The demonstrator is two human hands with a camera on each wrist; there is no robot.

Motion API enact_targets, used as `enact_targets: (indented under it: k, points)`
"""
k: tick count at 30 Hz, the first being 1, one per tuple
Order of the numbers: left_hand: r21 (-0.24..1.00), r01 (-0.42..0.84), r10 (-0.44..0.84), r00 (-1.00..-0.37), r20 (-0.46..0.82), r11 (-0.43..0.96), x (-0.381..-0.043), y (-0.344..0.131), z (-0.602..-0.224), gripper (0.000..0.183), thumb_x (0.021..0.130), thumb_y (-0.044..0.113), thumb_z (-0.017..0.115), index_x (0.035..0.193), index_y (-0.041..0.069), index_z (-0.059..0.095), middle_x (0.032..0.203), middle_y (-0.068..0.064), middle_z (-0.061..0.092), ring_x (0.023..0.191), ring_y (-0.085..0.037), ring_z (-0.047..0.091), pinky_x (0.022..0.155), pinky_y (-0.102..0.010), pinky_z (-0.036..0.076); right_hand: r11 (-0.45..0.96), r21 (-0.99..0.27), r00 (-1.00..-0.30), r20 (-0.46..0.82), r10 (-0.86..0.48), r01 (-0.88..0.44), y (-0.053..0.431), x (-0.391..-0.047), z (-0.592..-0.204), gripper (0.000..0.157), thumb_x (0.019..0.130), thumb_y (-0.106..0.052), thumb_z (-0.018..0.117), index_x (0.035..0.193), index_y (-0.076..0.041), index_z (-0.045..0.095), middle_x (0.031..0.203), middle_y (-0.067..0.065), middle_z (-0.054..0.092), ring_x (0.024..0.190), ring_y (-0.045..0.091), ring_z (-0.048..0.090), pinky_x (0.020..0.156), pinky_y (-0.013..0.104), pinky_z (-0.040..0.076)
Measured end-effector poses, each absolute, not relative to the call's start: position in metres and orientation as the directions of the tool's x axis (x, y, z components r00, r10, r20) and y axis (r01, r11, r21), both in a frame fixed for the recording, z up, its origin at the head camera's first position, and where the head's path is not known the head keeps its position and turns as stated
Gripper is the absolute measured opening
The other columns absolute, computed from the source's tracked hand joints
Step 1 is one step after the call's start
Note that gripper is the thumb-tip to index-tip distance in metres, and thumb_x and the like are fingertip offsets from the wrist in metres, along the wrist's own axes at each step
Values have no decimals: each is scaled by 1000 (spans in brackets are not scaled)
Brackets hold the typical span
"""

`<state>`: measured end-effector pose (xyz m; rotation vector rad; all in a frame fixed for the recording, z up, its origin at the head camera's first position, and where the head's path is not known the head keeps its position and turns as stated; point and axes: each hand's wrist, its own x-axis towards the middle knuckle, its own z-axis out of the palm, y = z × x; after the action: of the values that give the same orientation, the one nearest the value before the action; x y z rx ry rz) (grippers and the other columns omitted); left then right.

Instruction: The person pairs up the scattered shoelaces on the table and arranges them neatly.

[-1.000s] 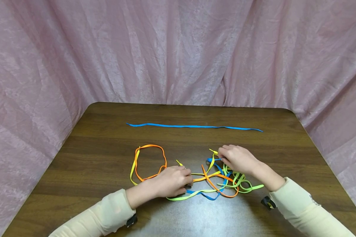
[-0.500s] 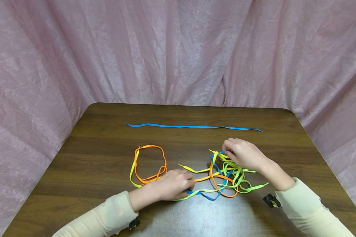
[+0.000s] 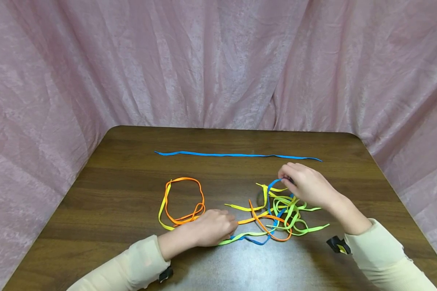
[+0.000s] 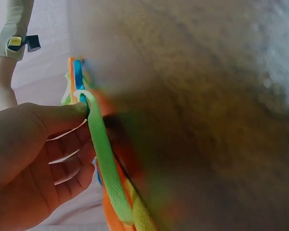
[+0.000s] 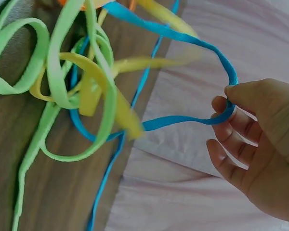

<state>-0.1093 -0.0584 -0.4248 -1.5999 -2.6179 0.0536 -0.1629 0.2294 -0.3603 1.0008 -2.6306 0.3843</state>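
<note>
While pink curtain (image 3: 218, 64) backs shiny table (image 3: 113, 194), left hand (image 3: 215, 227) pinches laces (image 4: 103, 154), right hand (image 3: 307, 184) pinches blue lace (image 5: 176, 120)

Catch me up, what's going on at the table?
A person is working with both hands on a tangle of green, yellow, orange and blue laces. The right hand pinches a blue lace, holding a loop of it raised; it is not yet clear of the tangle. The left hand grips the middle, where a green strand passes close by the thumb. Another blue lace lies nearly straight beyond, apart from everything else.
</note>
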Motion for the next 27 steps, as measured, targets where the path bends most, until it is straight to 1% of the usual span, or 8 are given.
enact_targets:
  k: [4,7,9,15,18,22,27]
  points:
    - [-5,882,880,-471,54,472,-109,-62,-419,18,81,23,66,72,23,51,67,14,49,66,-7,50,51,-20,34,721,-144,-707,398,-584,-677,232,-163,-355,15,77,-4,65,83,-15,56,76,-9,52,68,6,46,59,26,40]
    - [37,873,871,-488,62,487,-108,-65,-411,20,81,22,66,72,23,49,64,14,46,63,-6,48,48,-20,30,733,-145,-716,404,-570,-665,234,-162,-352,16,77,-3,65,84,-15,57,76,-9,51,68,5,45,58,26,40]
    - [51,866,862,-501,76,498,-108,-68,-405,20,81,22,66,72,22,49,64,13,45,62,-6,49,47,-20,30,742,-142,-721,407,-560,-656,236,-162,-349,16,78,-3,65,85,-15,57,76,-9,51,68,5,45,58,26,39]
    - [54,843,833,-538,128,536,-110,-87,-390,20,80,13,65,70,19,48,63,11,42,58,-6,44,51,-21,33,754,-141,-718,455,-526,-641,243,-162,-337,21,76,0,67,85,-16,57,75,-11,52,66,5,45,56,25,39]
    - [83,817,803,-577,148,571,-113,-101,-386,21,78,9,64,71,19,48,62,12,41,57,-6,42,50,-20,32,756,-136,-709,484,-513,-641,248,-163,-333,21,75,2,66,85,-15,59,76,-10,54,65,4,45,55,24,38]
    - [125,776,758,-631,164,619,-117,-121,-384,23,80,9,65,71,19,47,62,14,41,56,-4,39,50,-19,31,759,-129,-704,495,-509,-639,253,-162,-333,21,76,2,64,85,-16,61,76,-11,55,62,3,43,54,23,37]
    - [141,720,701,-694,165,679,-122,-142,-382,26,79,9,67,69,20,45,61,14,38,55,-4,36,47,-18,29,766,-124,-710,490,-505,-630,256,-162,-336,20,76,1,65,83,-17,60,73,-14,51,60,2,43,52,23,38]
